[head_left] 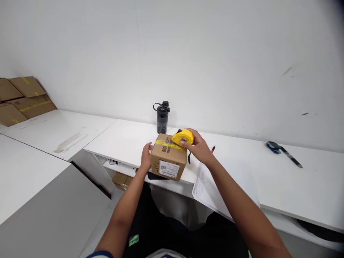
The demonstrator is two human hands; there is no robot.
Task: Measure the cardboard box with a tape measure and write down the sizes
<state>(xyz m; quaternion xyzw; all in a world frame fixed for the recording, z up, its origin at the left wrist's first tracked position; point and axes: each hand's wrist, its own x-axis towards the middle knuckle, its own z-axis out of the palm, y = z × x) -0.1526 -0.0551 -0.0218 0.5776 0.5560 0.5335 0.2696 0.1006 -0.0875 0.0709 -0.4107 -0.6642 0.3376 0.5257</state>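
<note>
A brown cardboard box with a white label on its near face sits at the front edge of the white desk. Against its left side is my left hand, fingers partly bent and steadying it; the side of contact is partly hidden. A yellow tape measure is gripped in my right hand, held at the box's top right edge. Across the top of the box runs a yellow strip; whether it is packing tape or the measure's blade I cannot tell. A dark strap hangs below the tape measure.
Behind the box stands a dark bottle. Papers lie under my right forearm, near a red-tipped pen. Farther right are a dark blue object and a black marker-like item. Stacked boxes stand far left.
</note>
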